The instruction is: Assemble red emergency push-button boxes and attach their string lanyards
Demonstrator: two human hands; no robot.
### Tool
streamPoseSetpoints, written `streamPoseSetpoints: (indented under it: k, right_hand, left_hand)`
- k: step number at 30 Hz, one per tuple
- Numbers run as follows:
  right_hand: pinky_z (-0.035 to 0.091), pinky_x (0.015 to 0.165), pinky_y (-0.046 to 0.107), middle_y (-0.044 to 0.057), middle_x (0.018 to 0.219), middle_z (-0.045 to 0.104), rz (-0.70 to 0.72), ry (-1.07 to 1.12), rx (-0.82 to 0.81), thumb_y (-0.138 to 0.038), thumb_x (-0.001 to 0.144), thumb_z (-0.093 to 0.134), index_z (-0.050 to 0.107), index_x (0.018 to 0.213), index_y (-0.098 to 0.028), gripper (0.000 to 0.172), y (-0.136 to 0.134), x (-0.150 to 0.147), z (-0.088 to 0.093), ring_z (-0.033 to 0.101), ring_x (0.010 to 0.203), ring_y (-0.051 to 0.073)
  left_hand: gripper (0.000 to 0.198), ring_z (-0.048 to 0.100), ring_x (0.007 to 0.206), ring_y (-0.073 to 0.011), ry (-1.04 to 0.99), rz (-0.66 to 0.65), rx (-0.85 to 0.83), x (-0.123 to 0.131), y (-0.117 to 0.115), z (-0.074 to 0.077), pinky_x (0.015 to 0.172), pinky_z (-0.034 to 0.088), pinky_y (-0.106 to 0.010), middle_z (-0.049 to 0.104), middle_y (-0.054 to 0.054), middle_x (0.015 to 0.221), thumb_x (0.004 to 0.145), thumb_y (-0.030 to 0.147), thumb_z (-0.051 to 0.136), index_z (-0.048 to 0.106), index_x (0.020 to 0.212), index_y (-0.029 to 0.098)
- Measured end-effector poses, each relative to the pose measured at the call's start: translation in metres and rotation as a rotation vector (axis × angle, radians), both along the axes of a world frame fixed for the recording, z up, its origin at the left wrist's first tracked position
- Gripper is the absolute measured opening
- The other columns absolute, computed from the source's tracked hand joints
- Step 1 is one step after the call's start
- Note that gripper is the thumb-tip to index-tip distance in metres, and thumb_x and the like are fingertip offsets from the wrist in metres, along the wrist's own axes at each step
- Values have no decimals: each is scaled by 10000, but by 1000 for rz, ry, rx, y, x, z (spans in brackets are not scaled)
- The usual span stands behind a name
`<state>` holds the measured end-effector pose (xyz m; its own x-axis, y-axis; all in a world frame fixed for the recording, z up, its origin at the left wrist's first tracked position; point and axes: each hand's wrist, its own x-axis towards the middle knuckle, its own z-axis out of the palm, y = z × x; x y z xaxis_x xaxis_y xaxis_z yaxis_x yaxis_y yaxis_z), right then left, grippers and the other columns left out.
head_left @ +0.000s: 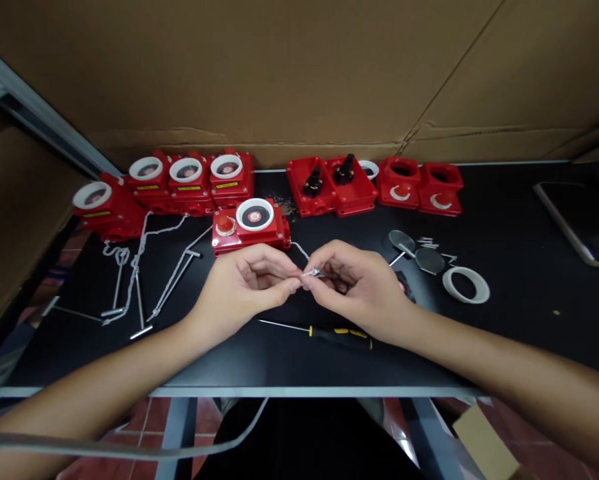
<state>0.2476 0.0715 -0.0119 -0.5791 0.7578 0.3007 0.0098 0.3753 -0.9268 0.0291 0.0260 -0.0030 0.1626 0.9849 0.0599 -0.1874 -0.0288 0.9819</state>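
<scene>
My left hand [249,280] and my right hand [362,287] meet fingertip to fingertip over the table, both pinching a small knotted bit of thin white cord [300,250]. That cord runs back to the right side of a red box [252,230] with a white ring, a dark round window and a red knob, just behind my left hand. Anything further inside the curled fingers of my right hand is hidden. Below my hands lies a screwdriver [342,337] with a black and yellow handle, its shaft pointing left.
Several finished-looking red boxes [186,183] line the back left, with corded metal T-bars [139,300] before them. Open red housings [322,190] and red covers [419,190] stand further right. Round glass discs [429,260], screws and a white ring [466,285] lie right of my hands. Cardboard [299,73] walls the back.
</scene>
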Motion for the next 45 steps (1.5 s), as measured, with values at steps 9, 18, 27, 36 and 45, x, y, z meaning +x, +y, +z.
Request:
streamPoseSetpoints:
  k: [9,18,27,36,45]
  right_hand:
    - [495,663,159,4,882,732,26,31,60,-187,1037,775,728,970,-155,88,3,4,-1,623,723,50]
    - [482,616,183,3,847,705,21,-32,71,-248,1103,711,720,1007,-163,128,2,5,0,602,694,66]
    - [643,914,281,94,1127,727,-146,-74,697,-92,1044,726,691,1087,-170,96,7,8,2,726,1045,141]
    - [663,874,284,74,1030,784,-117,-110,859,-91,1048,763,707,1142,-176,138,6,9,6,750,942,150]
    - [622,739,278,57,949,759,-13,-135,737,-70,1031,677,691,1052,-220,152,6,9,10,719,829,149]
  left_hand:
    - [211,825,825,-77,25,6,-23,-1,-1,5,828,661,-125,849,19,894,831,47,941,769,909,141]
    - [279,783,757,-37,-44,-40,-90,3,1,10,749,610,-76,843,33,867,762,-62,902,733,879,127]
    - [254,821,789,-88,-68,-15,-198,1,2,11,770,639,-123,867,-15,871,778,17,950,747,880,130]
    - [276,793,723,-80,-29,20,-152,-1,2,8,748,629,-126,841,-7,803,793,83,973,705,828,138]
    - [294,821,802,-154,133,36,-129,0,-1,8,766,640,-208,836,-37,845,763,192,995,714,841,153]
